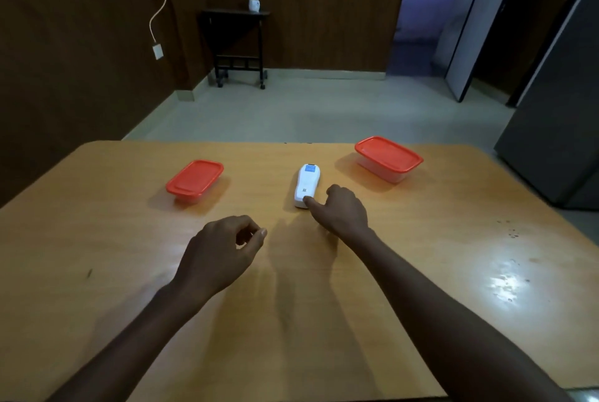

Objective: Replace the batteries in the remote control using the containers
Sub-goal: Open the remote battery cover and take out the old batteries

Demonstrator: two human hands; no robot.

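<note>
Wooden table (pixel 437 239), glare patch at its right. Far left: small clear container with red lid (pixel 194 180), lid shut, standing alone. Nearer the front edge, left hand (pixel 223 252) hovers over bare wood, fingers loosely curled, thumb near forefinger, holding nothing. Centre: white remote control (pixel 306 184) lying face down, blue label at its far end. Right hand (pixel 343 210) touches the remote's near end with a fingertip, other fingers curled; not gripping it. Far right: larger red-lidded container (pixel 389 155), closed, well apart from the remote.
</note>
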